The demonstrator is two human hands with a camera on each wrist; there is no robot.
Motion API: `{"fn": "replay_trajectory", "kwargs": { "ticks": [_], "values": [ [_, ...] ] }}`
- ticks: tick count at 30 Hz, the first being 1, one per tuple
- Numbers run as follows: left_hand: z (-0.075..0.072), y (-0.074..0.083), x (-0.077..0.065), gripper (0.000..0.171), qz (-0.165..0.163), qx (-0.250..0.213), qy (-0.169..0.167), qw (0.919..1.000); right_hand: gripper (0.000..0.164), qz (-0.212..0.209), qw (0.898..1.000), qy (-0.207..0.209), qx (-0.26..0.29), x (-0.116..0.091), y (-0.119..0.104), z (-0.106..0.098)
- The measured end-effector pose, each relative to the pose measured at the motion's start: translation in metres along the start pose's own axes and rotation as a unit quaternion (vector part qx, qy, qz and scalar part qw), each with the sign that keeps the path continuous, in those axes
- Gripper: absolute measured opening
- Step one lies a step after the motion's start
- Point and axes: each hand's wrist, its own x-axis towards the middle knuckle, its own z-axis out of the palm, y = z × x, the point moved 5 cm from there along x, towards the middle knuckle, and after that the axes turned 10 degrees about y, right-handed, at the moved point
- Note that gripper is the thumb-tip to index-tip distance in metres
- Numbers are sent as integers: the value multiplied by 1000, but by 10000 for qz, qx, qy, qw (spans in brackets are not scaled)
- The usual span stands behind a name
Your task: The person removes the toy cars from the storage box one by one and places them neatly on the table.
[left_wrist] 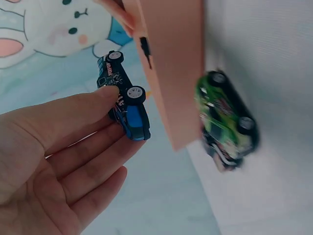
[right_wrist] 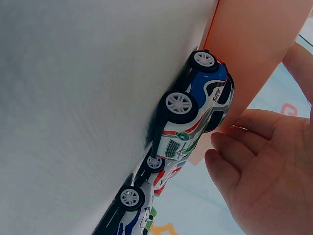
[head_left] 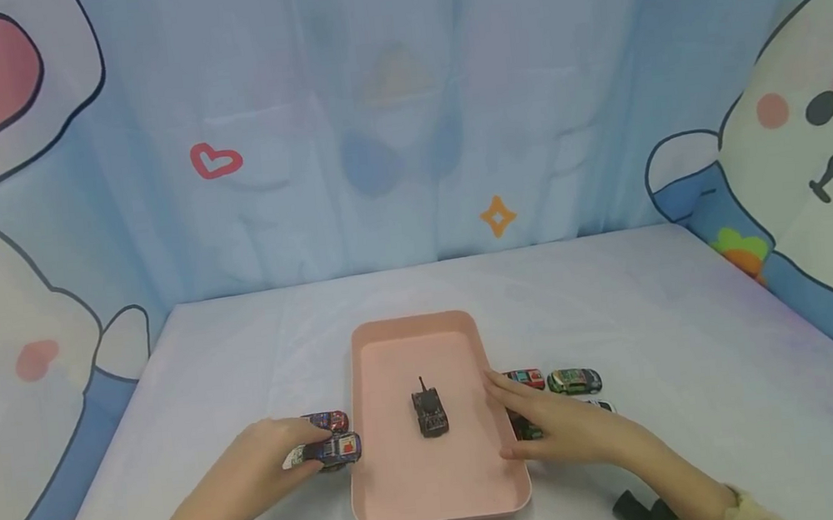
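Observation:
Beside the left rim of the pink tray [head_left: 409, 495], my left hand [head_left: 270, 457] pinches a dark blue toy car [head_left: 340, 449] between thumb and fingers. In the left wrist view that car is held up off the table, its wheels showing. A red and blue toy car [head_left: 332, 420] sits just behind it, and a green toy car [left_wrist: 222, 115] stands on the table near the tray wall. My right hand [head_left: 552, 421] rests at the tray's right rim, fingers extended. It partly hides several toy cars. A dark toy tank [head_left: 430, 413] lies inside the tray.
Right of the tray, a green toy car [head_left: 574, 380] and a red one [head_left: 527, 378] stand on the white-covered table [head_left: 695, 334]. The right wrist view shows a white and blue toy car [right_wrist: 195, 112] by the tray wall. A printed blue curtain [head_left: 397, 212] hangs behind.

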Motion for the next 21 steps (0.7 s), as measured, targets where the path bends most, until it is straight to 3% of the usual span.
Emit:
{"fn": "replay_trajectory", "kwargs": {
  "ticks": [9, 15, 21],
  "values": [
    [9, -25, -22, 21, -411, 114, -304, 9986, 86, 19, 10000, -10, -19, 1, -2, -2],
    [23, -27, -24, 23, -367, 50, -629, 9973, 86, 23, 10000, -8, -11, 1, -2, -2],
    [34, -28, -24, 23, -610, 8, -912, 9940, 86, -2, 10000, -7, 0, -1, -1, -1]
  ]
}}
